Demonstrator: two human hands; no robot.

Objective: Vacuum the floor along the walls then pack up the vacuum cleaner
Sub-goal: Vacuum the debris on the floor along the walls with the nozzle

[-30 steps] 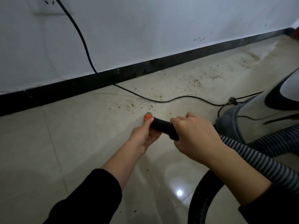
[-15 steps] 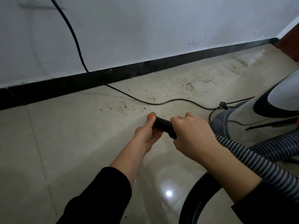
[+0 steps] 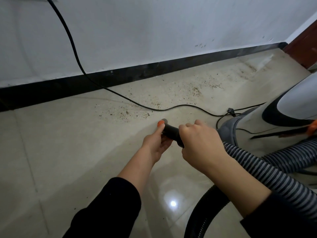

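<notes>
Place: plain room, probably a home.
Evidence: glossy tiled floor [image 3: 51,152], white wall [image 3: 154,31], black skirting [image 3: 51,90], canister vacuum [image 3: 291,107].

The light is dim, cool and even. One small hard glare spot burns on the glossy floor [image 3: 51,152] below the right hand [image 3: 202,145], between the forearms; it points to a lamp overhead. Left of the left hand [image 3: 154,143] the floor lies in faint, soft-edged shade. The black hose nozzle [image 3: 171,132] that both hands grip and the black sleeves [image 3: 106,208] lose nearly all detail. The skirting board [image 3: 120,78] beyond the hands bows from wide-angle distortion. Everything looks slightly soft, most so far right of the right hand.
</notes>
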